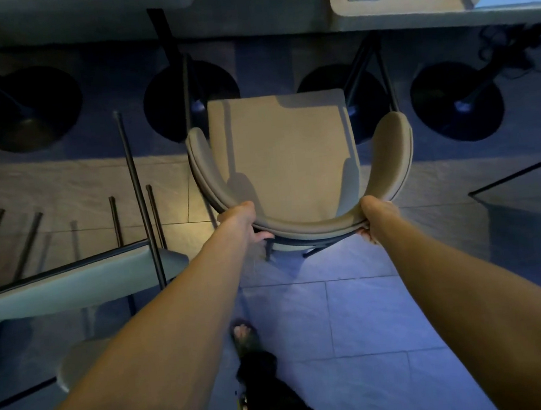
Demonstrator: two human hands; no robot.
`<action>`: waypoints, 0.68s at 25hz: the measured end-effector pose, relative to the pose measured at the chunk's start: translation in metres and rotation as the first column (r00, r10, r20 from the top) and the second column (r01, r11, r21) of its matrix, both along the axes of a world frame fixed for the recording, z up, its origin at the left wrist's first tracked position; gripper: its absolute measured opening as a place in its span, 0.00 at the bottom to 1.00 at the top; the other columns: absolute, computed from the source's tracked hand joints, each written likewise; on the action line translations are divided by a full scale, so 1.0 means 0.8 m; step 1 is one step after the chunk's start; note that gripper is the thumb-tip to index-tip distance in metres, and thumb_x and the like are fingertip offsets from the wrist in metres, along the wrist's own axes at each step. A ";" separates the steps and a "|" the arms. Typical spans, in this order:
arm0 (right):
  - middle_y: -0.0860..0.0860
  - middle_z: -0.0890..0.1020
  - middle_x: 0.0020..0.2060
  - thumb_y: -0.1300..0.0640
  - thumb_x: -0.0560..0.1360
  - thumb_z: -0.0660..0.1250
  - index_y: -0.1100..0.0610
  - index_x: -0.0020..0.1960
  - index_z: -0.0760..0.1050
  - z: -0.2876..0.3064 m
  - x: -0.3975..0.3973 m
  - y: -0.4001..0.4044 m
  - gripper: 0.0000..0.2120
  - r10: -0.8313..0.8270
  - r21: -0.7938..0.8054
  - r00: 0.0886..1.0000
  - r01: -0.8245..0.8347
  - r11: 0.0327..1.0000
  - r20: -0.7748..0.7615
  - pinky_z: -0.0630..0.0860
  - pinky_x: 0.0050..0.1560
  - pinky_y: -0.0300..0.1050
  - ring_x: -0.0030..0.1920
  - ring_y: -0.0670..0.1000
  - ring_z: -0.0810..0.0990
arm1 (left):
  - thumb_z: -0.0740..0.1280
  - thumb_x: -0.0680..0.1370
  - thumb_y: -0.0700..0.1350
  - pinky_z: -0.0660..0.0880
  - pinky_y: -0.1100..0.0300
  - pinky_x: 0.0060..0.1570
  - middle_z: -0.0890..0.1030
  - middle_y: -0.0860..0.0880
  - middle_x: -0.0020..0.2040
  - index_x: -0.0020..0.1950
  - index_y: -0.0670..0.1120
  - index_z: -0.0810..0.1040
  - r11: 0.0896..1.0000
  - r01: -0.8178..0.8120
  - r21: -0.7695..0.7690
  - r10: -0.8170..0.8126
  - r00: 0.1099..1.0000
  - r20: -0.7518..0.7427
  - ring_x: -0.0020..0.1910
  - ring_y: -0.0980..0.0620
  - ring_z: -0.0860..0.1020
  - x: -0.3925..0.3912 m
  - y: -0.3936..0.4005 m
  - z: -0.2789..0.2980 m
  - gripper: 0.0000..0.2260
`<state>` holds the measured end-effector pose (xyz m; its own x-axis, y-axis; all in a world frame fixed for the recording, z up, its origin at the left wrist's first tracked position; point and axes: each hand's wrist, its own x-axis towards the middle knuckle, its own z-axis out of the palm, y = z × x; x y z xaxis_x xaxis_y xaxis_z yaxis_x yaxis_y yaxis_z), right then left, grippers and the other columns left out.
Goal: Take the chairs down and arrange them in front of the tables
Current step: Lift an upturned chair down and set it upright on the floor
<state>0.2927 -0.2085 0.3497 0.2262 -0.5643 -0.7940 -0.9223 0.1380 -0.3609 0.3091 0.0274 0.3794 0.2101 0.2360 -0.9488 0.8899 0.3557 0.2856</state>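
Observation:
A beige upholstered chair with a curved backrest and dark metal legs stands upright in front of me, its seat facing the tables ahead. My left hand grips the left side of the curved backrest. My right hand grips the right side of the same backrest. Whether the chair's feet touch the floor is hidden under the seat. At the left, another chair lies upside down on a table, its thin dark legs pointing up.
Several round black pedestal bases of tables stand along the far side. A glass-edged surface is at the right. Cables lie by the far right base. My foot stands on the grey tiled floor below the chair.

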 end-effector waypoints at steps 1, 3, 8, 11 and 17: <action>0.56 0.77 0.38 0.56 0.72 0.61 0.56 0.43 0.70 -0.001 -0.001 0.001 0.04 -0.014 -0.011 1.000 0.014 1.000 0.013 0.73 0.21 0.40 0.35 0.55 0.77 | 0.64 0.80 0.45 0.79 0.39 0.49 0.65 0.43 0.75 0.75 0.46 0.61 1.000 -0.006 -0.005 0.006 1.000 -0.009 0.68 0.30 0.68 0.001 0.001 0.000 0.25; 0.55 0.78 0.39 0.55 0.72 0.62 0.56 0.47 0.71 -0.005 -0.003 0.002 0.06 -0.030 -0.033 0.998 0.033 0.999 0.062 0.74 0.25 0.41 0.36 0.54 0.78 | 0.64 0.80 0.46 0.80 0.42 0.49 0.64 0.43 0.75 0.75 0.46 0.61 0.999 -0.016 -0.038 0.015 1.000 -0.016 0.68 0.29 0.68 0.000 0.003 0.002 0.25; 0.56 0.80 0.44 0.35 0.73 0.59 0.61 0.57 0.74 0.005 -0.033 0.069 0.30 -0.112 -0.123 0.994 0.114 0.986 0.019 0.81 0.53 0.56 0.47 0.58 0.82 | 0.70 0.75 0.53 0.81 0.47 0.50 0.69 0.44 0.70 0.68 0.46 0.69 0.962 0.121 -0.243 -0.119 0.993 0.022 0.66 0.35 0.72 -0.018 0.034 0.035 0.24; 0.59 0.81 0.53 0.26 0.71 0.54 0.62 0.60 0.74 0.016 -0.080 0.183 0.41 0.014 -0.170 0.996 0.001 0.985 0.086 0.79 0.57 0.58 0.54 0.62 0.82 | 0.66 0.75 0.60 0.81 0.51 0.49 0.75 0.45 0.66 0.66 0.45 0.72 0.908 0.278 -0.313 -0.236 0.957 0.167 0.64 0.43 0.76 -0.051 0.094 0.045 0.26; 0.53 0.74 0.30 0.38 0.80 0.56 0.54 0.37 0.70 0.011 -0.166 0.439 0.23 0.324 0.368 0.895 -0.426 0.827 0.308 0.69 0.30 0.39 0.31 0.50 0.74 | 0.55 0.82 0.57 0.75 0.58 0.47 0.76 0.44 0.65 0.62 0.48 0.71 0.975 0.152 -0.159 -0.132 0.982 0.134 0.57 0.48 0.77 -0.173 0.326 0.000 0.16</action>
<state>0.1599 0.1425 0.3588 0.5499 -0.0278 -0.8348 -0.8352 -0.0184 -0.5496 0.1710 0.2885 0.3798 0.3462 0.0346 -0.9375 0.8970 0.2804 0.3417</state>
